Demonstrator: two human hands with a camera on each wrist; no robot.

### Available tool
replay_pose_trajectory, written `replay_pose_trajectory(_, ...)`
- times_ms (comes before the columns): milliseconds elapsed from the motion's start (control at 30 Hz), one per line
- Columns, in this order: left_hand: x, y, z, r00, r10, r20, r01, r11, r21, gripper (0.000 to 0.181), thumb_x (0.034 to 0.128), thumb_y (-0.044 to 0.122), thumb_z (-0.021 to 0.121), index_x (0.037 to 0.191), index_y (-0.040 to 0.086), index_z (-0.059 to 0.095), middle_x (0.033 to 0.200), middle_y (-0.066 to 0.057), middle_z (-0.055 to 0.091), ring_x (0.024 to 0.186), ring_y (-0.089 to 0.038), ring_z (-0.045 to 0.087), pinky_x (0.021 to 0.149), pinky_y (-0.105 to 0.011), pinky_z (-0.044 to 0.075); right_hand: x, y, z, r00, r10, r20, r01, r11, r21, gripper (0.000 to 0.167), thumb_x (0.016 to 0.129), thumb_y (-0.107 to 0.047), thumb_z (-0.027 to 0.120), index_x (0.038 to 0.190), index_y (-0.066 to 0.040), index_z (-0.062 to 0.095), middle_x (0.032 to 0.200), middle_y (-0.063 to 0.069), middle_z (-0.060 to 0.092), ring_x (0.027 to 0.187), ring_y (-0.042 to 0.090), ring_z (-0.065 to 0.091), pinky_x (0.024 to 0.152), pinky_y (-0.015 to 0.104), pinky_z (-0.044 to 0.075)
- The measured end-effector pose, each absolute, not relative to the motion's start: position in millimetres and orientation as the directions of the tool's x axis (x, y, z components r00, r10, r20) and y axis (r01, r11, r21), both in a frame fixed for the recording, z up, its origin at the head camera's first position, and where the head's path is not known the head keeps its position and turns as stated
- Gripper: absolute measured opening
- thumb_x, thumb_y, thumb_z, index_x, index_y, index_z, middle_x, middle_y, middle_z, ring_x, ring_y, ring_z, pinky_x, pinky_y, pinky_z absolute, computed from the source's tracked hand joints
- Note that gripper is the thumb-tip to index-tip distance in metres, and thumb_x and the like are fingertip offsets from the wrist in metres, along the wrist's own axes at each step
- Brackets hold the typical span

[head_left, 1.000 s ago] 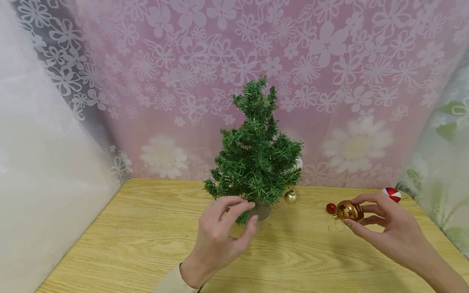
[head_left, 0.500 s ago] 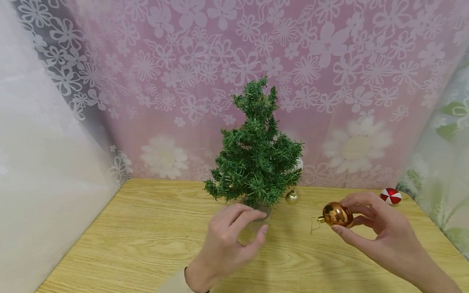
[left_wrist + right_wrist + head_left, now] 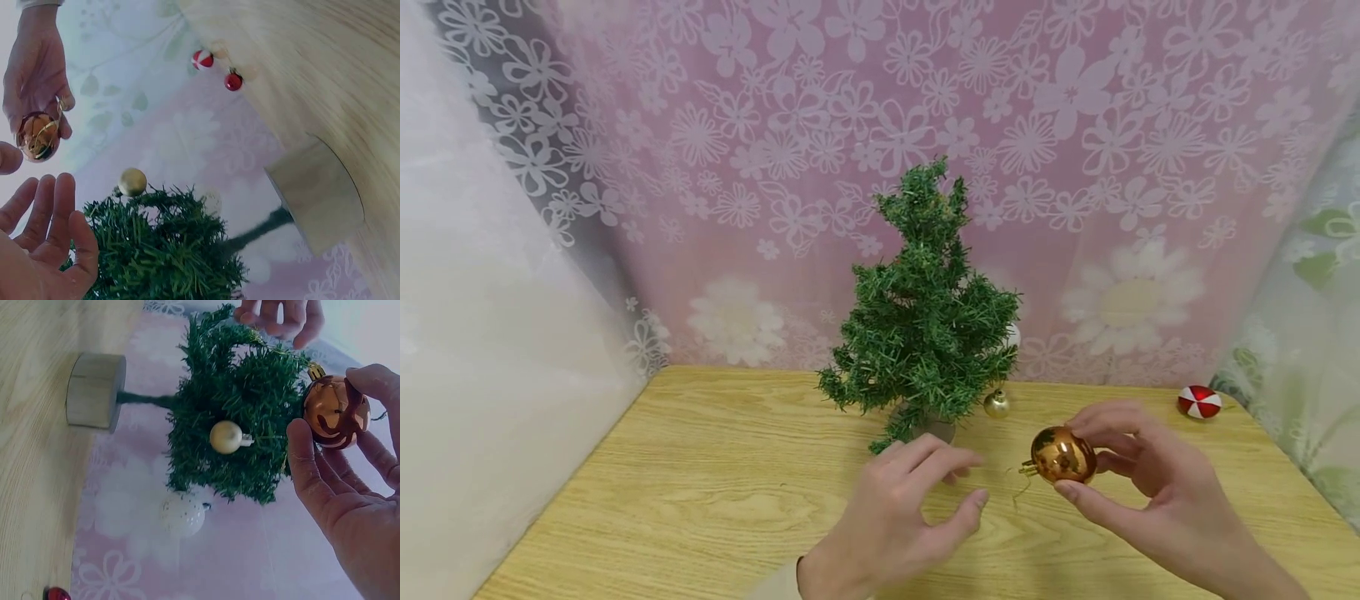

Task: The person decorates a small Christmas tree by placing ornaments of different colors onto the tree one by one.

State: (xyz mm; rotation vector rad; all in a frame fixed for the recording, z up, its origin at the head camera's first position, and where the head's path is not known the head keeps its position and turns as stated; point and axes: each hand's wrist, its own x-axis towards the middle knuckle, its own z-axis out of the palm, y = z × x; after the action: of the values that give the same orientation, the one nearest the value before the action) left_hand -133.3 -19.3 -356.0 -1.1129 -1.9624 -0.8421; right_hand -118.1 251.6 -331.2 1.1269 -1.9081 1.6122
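The copper-coloured bauble (image 3: 1063,455) is being held above the table (image 3: 722,467), near and to the right of the tree's base (image 3: 95,392), and the right hand (image 3: 1157,492) is pinching it between thumb and fingers. The left hand (image 3: 910,517) is hovering near the bauble's gold cap, thumb and fingers parted and loosely bent. Beyond, the green tree (image 3: 925,317) is standing upright, with a small gold bauble (image 3: 997,404) and a white bauble (image 3: 184,515) hanging at its right side, while a red-and-white ornament (image 3: 1199,402) and a small red bauble (image 3: 233,80) are lying farther right.
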Motion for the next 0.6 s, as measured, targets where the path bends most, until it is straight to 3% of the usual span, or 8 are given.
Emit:
replay_pose_trajectory(267, -132.1, -12.6, -355.4, -0.444, 0.460, 0.769, 0.877, 0.398, 0.269, 0.020, 0.0967, 0.026, 0.070, 0.116, 0.022, 0.069, 0.099, 0.012, 0.067, 0.083, 0.005, 0.061, 0.077, -0.001, 0.044, -113.5, 241.3, -332.1, -0.613, -0.363, 0.702, -0.768, 0.062, -0.638, 0.061, 0.066, 0.032, 0.074, 0.121, 0.012, 0.056, 0.126, 0.007, 0.060, 0.105, 0.010, 0.069, 0.081, 0.019, 0.060)
replay_pose_trajectory(367, -133.6, -11.4, -356.1, -0.438, 0.468, 0.767, 0.883, 0.384, 0.270, 0.015, 0.0961, 0.024, 0.071, 0.111, 0.021, 0.070, 0.098, 0.011, 0.068, 0.083, 0.005, 0.063, 0.078, -0.001, 0.045, -111.7, 239.3, -331.5, -0.634, -0.373, 0.678, -0.757, 0.118, -0.643, 0.061, 0.067, 0.030, 0.075, 0.121, 0.008, 0.057, 0.126, 0.002, 0.060, 0.105, 0.007, 0.068, 0.080, 0.019, 0.059)
replay_pose_trajectory(600, -137.4, -13.8, -357.6, -0.428, 0.441, 0.789, 0.888, 0.370, 0.275, 0.004, 0.0967, 0.019, 0.069, 0.099, 0.021, 0.072, 0.094, 0.011, 0.067, 0.080, 0.001, 0.065, 0.079, -0.003, 0.046, -110.8, 235.3, -331.1, -0.617, -0.368, 0.696, -0.779, 0.163, -0.605, 0.061, 0.065, 0.029, 0.077, 0.119, 0.007, 0.059, 0.126, 0.006, 0.060, 0.106, 0.008, 0.067, 0.077, 0.019, 0.059)
